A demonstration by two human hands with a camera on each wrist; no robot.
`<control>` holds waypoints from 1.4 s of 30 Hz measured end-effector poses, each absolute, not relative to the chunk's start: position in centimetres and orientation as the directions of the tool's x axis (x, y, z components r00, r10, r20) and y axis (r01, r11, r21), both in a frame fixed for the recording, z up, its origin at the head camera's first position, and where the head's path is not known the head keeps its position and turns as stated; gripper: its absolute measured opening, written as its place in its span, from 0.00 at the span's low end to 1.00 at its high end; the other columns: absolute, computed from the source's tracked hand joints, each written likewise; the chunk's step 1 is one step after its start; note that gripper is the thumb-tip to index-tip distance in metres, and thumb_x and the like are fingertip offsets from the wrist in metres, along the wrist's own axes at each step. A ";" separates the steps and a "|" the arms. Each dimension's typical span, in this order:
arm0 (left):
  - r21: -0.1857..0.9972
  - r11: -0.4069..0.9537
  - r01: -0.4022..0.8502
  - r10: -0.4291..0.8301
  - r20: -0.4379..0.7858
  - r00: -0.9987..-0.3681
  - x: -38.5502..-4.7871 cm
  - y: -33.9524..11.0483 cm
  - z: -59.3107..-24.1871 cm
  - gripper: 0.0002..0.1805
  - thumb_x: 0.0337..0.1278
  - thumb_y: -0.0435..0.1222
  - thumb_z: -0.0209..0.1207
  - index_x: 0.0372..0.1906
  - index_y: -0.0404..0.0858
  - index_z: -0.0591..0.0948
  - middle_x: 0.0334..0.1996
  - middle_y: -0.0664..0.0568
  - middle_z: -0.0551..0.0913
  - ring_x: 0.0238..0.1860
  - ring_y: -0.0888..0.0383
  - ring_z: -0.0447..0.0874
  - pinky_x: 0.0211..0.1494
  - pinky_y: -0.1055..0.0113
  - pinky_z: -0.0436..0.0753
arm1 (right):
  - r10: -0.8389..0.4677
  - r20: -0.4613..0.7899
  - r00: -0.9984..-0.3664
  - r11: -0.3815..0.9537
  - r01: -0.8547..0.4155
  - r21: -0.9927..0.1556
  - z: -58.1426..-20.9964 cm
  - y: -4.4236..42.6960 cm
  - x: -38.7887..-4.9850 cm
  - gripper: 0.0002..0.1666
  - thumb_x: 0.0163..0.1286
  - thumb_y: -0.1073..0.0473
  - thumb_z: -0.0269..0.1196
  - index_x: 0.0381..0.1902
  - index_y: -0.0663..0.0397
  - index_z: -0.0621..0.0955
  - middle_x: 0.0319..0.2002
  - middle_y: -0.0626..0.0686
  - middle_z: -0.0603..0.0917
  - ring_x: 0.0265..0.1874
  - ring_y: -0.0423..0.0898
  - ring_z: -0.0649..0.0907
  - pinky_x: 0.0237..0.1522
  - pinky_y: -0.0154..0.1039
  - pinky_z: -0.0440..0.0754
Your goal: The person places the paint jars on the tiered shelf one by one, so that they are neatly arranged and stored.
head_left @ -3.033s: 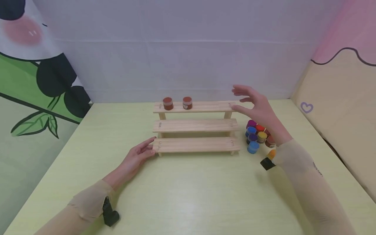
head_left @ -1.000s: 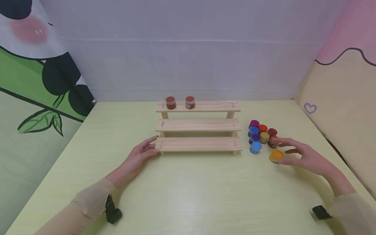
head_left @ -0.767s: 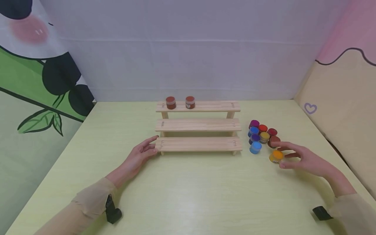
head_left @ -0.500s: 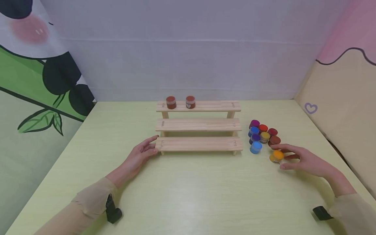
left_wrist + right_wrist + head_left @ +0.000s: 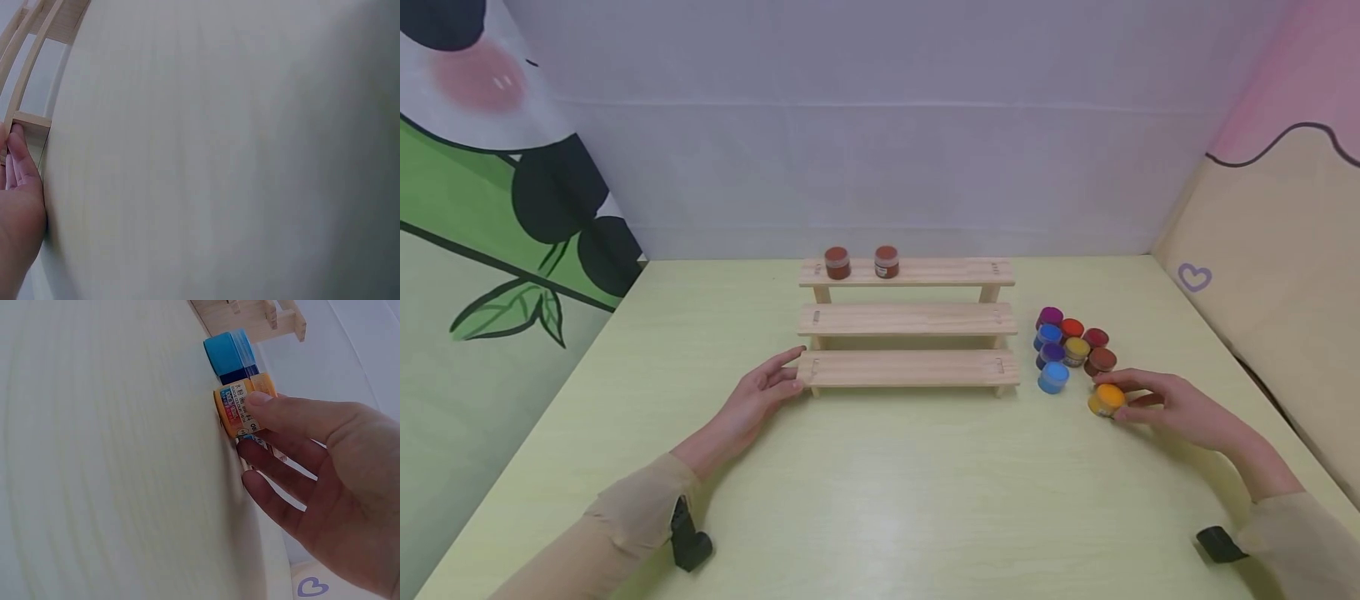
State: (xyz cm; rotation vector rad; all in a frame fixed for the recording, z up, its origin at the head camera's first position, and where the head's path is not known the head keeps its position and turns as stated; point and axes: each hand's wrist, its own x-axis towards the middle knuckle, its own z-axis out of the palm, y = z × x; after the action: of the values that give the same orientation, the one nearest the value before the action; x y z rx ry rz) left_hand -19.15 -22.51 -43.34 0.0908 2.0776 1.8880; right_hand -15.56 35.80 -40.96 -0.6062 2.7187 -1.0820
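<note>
In the head view, an orange-lidded paint jar (image 5: 1107,401) stands on the table at the right. My right hand (image 5: 1187,410) pinches it, thumb on the near side and index finger behind; the right wrist view shows the thumb across the label of the orange jar (image 5: 237,409). At the left end of a three-step wooden rack (image 5: 910,368), my left hand (image 5: 747,411) grips the lowest board. In the left wrist view the fingers of the left hand (image 5: 22,200) reach under that board beside a leg. Two brown-lidded paint jars, left (image 5: 837,263) and right (image 5: 887,262), stand on the top step.
Several more paint jars cluster right of the rack, among them a light blue jar (image 5: 1053,377), a purple jar (image 5: 1049,317) and a brown-lidded jar (image 5: 1101,361). The pale table (image 5: 880,500) ends against a curtain-like backdrop (image 5: 880,167).
My right hand has come down from the rack's top right end to the orange jar, and its thumb and index finger have closed on it. The left hand has stayed at the rack.
</note>
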 end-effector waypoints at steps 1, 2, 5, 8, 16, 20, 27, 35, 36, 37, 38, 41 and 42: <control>0.978 0.120 -0.171 0.268 -0.198 -0.943 -19.1 -22.5 -43.4 0.36 0.70 0.39 0.57 0.78 0.45 0.56 0.62 0.46 0.75 0.53 0.70 0.80 0.57 0.78 0.78 | -0.425 0.016 -0.905 0.654 -0.319 -0.685 -41.0 35.8 -15.6 0.27 0.66 0.59 0.67 0.62 0.55 0.77 0.52 0.25 0.76 0.49 0.18 0.75 0.45 0.26 0.81; 0.978 0.120 -0.170 0.268 -0.197 -0.943 -19.1 -22.5 -43.4 0.36 0.70 0.39 0.57 0.78 0.45 0.56 0.62 0.47 0.75 0.53 0.70 0.80 0.57 0.78 0.78 | -0.427 0.024 -0.904 0.652 -0.326 -0.685 -41.1 35.8 -15.6 0.27 0.66 0.59 0.67 0.62 0.55 0.77 0.52 0.24 0.77 0.49 0.18 0.74 0.45 0.25 0.81; 0.977 0.123 -0.172 0.262 -0.199 -0.944 -19.2 -22.5 -43.4 0.37 0.69 0.39 0.57 0.78 0.45 0.57 0.63 0.47 0.75 0.54 0.70 0.80 0.57 0.77 0.78 | -0.431 0.042 -0.901 0.646 -0.341 -0.682 -41.2 35.8 -15.7 0.26 0.66 0.60 0.67 0.61 0.55 0.78 0.52 0.24 0.77 0.49 0.17 0.74 0.45 0.25 0.81; 0.975 0.123 -0.184 0.252 -0.210 -0.945 -19.1 -22.4 -43.4 0.36 0.69 0.39 0.58 0.77 0.46 0.58 0.62 0.48 0.75 0.54 0.70 0.80 0.57 0.77 0.78 | -0.429 0.049 -0.902 0.645 -0.344 -0.682 -41.1 35.8 -15.6 0.26 0.66 0.61 0.67 0.61 0.55 0.78 0.52 0.26 0.78 0.49 0.18 0.75 0.45 0.24 0.81; 0.978 0.122 -0.171 0.260 -0.197 -0.945 -19.1 -22.5 -43.4 0.36 0.69 0.39 0.57 0.78 0.45 0.57 0.62 0.47 0.75 0.53 0.70 0.80 0.57 0.78 0.78 | -0.413 0.045 -0.910 0.664 -0.335 -0.669 -40.9 35.7 -15.6 0.25 0.66 0.60 0.67 0.60 0.53 0.79 0.51 0.30 0.81 0.48 0.18 0.76 0.45 0.25 0.81; 0.979 0.119 -0.168 0.263 -0.194 -0.945 -19.2 -22.5 -43.5 0.36 0.69 0.39 0.57 0.78 0.45 0.57 0.62 0.47 0.76 0.53 0.70 0.80 0.57 0.78 0.77 | -0.401 0.053 -0.914 0.681 -0.337 -0.650 -40.8 35.6 -15.6 0.24 0.66 0.59 0.68 0.59 0.52 0.80 0.51 0.33 0.82 0.48 0.17 0.75 0.45 0.24 0.80; 0.979 0.116 -0.167 0.264 -0.192 -0.945 -19.1 -22.5 -43.4 0.36 0.70 0.38 0.57 0.78 0.45 0.57 0.63 0.46 0.75 0.53 0.70 0.80 0.57 0.78 0.77 | -0.370 0.065 -0.927 0.711 -0.327 -0.623 -40.5 35.2 -15.6 0.23 0.67 0.55 0.67 0.59 0.48 0.81 0.52 0.36 0.84 0.47 0.18 0.76 0.44 0.25 0.80; 0.979 0.116 -0.167 0.266 -0.193 -0.945 -19.1 -22.5 -43.4 0.35 0.70 0.38 0.56 0.78 0.45 0.57 0.63 0.45 0.75 0.54 0.70 0.80 0.57 0.78 0.77 | -0.385 0.135 -0.913 0.681 -0.380 -0.626 -39.7 34.6 -16.0 0.21 0.66 0.61 0.67 0.57 0.49 0.82 0.50 0.28 0.83 0.46 0.20 0.77 0.44 0.24 0.80; 0.979 0.117 -0.165 0.267 -0.191 -0.945 -19.1 -22.6 -43.4 0.36 0.70 0.38 0.56 0.78 0.44 0.57 0.63 0.45 0.75 0.54 0.70 0.80 0.57 0.78 0.77 | -0.383 0.141 -0.913 0.678 -0.382 -0.628 -39.6 34.5 -16.0 0.21 0.66 0.61 0.67 0.57 0.50 0.82 0.50 0.27 0.82 0.46 0.19 0.77 0.44 0.23 0.79; 0.980 0.116 -0.163 0.268 -0.189 -0.945 -19.1 -22.6 -43.4 0.36 0.70 0.38 0.56 0.78 0.44 0.57 0.63 0.45 0.75 0.54 0.70 0.80 0.57 0.78 0.77 | -0.379 0.142 -0.914 0.678 -0.379 -0.629 -39.5 34.4 -16.0 0.21 0.66 0.61 0.67 0.57 0.50 0.82 0.50 0.26 0.82 0.46 0.19 0.77 0.44 0.23 0.79; 0.980 0.115 -0.162 0.270 -0.188 -0.944 -19.1 -22.6 -43.4 0.36 0.70 0.38 0.56 0.78 0.44 0.57 0.63 0.45 0.75 0.54 0.70 0.80 0.57 0.78 0.77 | -0.375 0.141 -0.916 0.681 -0.376 -0.628 -39.3 34.3 -16.1 0.21 0.66 0.60 0.67 0.58 0.50 0.82 0.50 0.25 0.81 0.46 0.19 0.77 0.43 0.23 0.79; 0.980 0.114 -0.162 0.271 -0.187 -0.944 -19.1 -22.6 -43.4 0.36 0.70 0.38 0.57 0.78 0.44 0.57 0.61 0.48 0.76 0.54 0.70 0.80 0.57 0.77 0.78 | -0.359 0.138 -0.923 0.694 -0.362 -0.623 -39.0 33.9 -16.2 0.22 0.65 0.59 0.68 0.58 0.49 0.82 0.50 0.23 0.80 0.45 0.19 0.77 0.43 0.23 0.79; 0.980 0.113 -0.165 0.268 -0.190 -0.944 -19.1 -22.6 -43.4 0.36 0.70 0.38 0.57 0.78 0.44 0.57 0.60 0.50 0.76 0.53 0.70 0.80 0.57 0.77 0.78 | -0.353 0.137 -0.926 0.698 -0.358 -0.620 -38.9 33.8 -16.3 0.23 0.65 0.58 0.68 0.59 0.48 0.82 0.49 0.23 0.80 0.45 0.19 0.78 0.43 0.23 0.79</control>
State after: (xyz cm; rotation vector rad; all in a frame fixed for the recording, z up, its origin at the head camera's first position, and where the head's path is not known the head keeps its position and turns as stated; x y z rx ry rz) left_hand -19.06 -22.57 -43.40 0.1010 2.0765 1.8966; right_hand -16.25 33.80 -38.86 -0.6075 2.9017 -1.0630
